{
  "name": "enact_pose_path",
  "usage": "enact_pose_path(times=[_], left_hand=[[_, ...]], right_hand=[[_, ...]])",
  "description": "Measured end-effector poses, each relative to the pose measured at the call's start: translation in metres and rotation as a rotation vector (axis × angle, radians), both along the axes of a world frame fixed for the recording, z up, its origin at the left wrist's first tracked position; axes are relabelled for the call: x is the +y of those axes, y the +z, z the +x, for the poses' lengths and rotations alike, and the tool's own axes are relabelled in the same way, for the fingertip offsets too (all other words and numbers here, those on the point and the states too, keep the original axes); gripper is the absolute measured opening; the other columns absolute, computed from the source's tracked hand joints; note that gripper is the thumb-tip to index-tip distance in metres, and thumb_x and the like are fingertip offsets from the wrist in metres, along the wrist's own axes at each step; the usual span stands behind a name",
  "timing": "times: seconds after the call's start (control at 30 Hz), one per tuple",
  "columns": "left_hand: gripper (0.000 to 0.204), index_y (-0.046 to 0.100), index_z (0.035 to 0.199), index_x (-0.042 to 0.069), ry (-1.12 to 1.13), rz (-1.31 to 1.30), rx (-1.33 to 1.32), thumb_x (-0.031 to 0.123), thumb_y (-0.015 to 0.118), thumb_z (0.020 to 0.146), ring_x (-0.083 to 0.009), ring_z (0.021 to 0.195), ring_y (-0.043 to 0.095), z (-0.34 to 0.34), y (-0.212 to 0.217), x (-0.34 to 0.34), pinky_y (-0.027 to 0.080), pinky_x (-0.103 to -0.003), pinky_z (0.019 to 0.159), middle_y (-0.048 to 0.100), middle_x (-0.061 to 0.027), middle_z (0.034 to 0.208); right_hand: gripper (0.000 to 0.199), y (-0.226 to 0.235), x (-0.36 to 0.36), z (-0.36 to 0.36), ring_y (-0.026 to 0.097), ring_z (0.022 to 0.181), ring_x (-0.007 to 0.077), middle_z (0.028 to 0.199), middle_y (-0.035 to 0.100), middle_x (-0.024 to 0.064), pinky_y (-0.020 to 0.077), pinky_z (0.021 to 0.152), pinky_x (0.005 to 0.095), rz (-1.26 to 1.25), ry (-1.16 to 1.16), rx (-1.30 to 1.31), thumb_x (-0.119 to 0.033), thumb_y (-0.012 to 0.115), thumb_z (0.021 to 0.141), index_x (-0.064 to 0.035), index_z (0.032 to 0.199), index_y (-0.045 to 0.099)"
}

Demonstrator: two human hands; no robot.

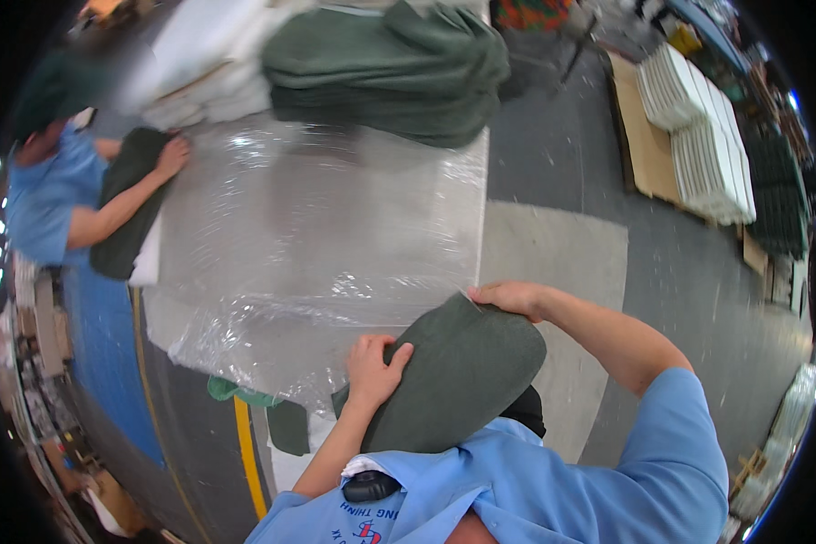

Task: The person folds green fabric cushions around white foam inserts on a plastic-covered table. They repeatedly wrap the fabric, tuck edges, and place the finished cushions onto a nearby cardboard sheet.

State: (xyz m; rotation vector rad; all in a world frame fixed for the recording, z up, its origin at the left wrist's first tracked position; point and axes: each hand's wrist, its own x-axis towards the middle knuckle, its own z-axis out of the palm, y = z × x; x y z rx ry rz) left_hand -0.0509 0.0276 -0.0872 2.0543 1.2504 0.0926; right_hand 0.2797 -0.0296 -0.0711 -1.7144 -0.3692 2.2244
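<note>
A dark green fabric cushion cover [462, 376] with a rounded end leans tilted against my front at the near edge of the plastic-wrapped table [308, 222]. My right hand [514, 298] pinches its upper edge, close to a small white spot there. On the left side of the cover, my left hand [377, 367] grips the edge with the thumb lying over the face. Whether the cover has anything inside cannot be seen.
A pile of dark green covers [381, 77] sits at the table's far end beside white padded pieces [213, 77]. A co-worker [50, 199] at left handles another green piece [129, 204]. White stacks [698, 131] rest on a pallet at far right.
</note>
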Motion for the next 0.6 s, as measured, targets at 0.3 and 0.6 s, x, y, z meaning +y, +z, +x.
enact_pose_path(times=[0.3, 0.6], left_hand=[[0.028, 0.059, 0.100, 0.003, 0.305, 0.119, -0.312, 0.028, 0.073, 0.098, -0.0475, 0.083, 0.065, -0.024, 0.012, -0.010, 0.049, -0.054, 0.071, 0.066, -0.0245, 0.087], [0.047, 0.069, 0.110, 0.008, 0.344, -0.119, 0.025, 0.053, 0.069, 0.096, -0.0451, 0.097, 0.071, -0.065, 0.030, -0.019, 0.054, -0.053, 0.083, 0.074, -0.0226, 0.098]], right_hand=[[0.084, 0.026, 0.062, -0.054, 0.071, 0.114, 0.0411, 0.119, 0.076, 0.0236, 0.0551, 0.098, 0.0487, 0.634, 0.885, -0.675, -0.079, 0.060, 0.091, -0.0026, 0.122, 0.077], [0.049, 0.029, 0.083, -0.098, 0.068, 0.118, 0.0436, 0.124, 0.073, 0.0232, 0.0544, 0.102, 0.0511, 0.803, 1.031, -0.842, -0.045, 0.061, 0.102, -0.0048, 0.127, 0.072]])
